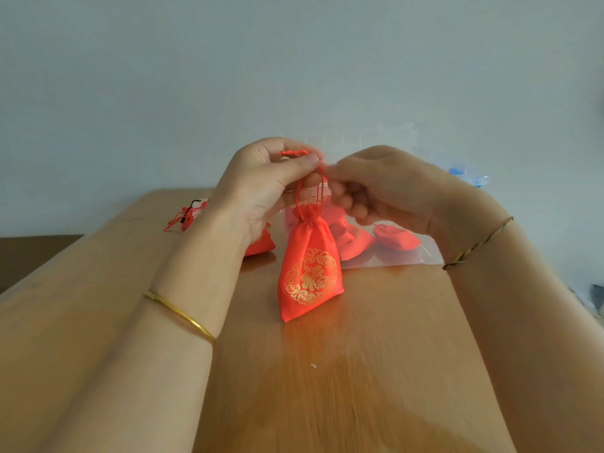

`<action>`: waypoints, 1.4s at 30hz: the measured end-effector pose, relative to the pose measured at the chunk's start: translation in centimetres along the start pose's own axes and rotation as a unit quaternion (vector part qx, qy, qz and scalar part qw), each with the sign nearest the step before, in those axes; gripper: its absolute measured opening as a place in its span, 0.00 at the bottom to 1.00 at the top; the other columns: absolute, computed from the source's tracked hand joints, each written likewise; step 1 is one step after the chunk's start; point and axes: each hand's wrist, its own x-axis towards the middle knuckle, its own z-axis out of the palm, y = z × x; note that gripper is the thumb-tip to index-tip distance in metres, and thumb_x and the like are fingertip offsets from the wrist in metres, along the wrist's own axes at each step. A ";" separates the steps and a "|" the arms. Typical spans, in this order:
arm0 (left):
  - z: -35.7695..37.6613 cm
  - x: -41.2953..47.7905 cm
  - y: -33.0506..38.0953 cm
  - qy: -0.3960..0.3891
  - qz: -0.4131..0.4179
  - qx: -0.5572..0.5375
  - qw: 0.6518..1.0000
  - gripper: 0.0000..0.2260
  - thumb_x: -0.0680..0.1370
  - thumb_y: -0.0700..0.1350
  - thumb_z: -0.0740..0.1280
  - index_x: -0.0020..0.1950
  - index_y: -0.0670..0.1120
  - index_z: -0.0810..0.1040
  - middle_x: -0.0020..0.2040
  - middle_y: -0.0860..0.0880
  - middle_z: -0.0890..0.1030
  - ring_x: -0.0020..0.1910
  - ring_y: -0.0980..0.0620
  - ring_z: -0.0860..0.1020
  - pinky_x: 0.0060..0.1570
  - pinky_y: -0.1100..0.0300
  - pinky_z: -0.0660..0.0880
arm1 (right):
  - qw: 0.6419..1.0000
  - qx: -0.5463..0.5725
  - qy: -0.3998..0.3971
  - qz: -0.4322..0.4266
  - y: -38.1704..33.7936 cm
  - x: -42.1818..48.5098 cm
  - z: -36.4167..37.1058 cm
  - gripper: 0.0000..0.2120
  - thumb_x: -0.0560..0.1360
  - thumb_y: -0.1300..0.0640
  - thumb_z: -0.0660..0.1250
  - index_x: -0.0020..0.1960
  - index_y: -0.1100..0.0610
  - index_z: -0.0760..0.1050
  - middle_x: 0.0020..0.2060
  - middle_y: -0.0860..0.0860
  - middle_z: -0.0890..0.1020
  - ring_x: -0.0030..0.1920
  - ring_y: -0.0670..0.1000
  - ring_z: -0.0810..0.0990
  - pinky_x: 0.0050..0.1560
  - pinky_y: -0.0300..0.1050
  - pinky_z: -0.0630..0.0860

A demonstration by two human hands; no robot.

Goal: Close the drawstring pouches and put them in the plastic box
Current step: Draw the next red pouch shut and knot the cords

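Observation:
A red drawstring pouch (309, 273) with a gold round pattern hangs above the wooden table (359, 354), its neck gathered tight. My left hand (261, 188) pinches the red cords at their top. My right hand (385, 188) is blurred, its fingers curled at the cords just beside the left thumb. Behind the pouch stands a clear plastic box (408, 253) holding other red pouches (395, 238). Another red pouch (261, 245) lies partly hidden behind my left wrist, and one more (188, 214) lies at the far left of the table.
A pale wall rises behind the table. Something blue (467, 176) sits behind the box at the right. The table's left edge drops to a dark floor (32, 253). A small white speck (313, 366) lies on the wood near me.

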 end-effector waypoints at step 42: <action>-1.8 -0.2 -0.3 0.002 0.035 0.367 0.930 0.16 0.78 0.47 0.63 0.30 0.47 0.75 0.33 0.51 0.79 0.34 0.56 0.75 0.35 0.62 0.68 | 0.916 0.350 0.187 -0.057 3.4 -2.5 -0.8 0.18 0.78 0.58 0.59 0.30 0.57 0.70 0.34 0.52 0.82 0.24 0.46 0.74 0.24 0.37 0.63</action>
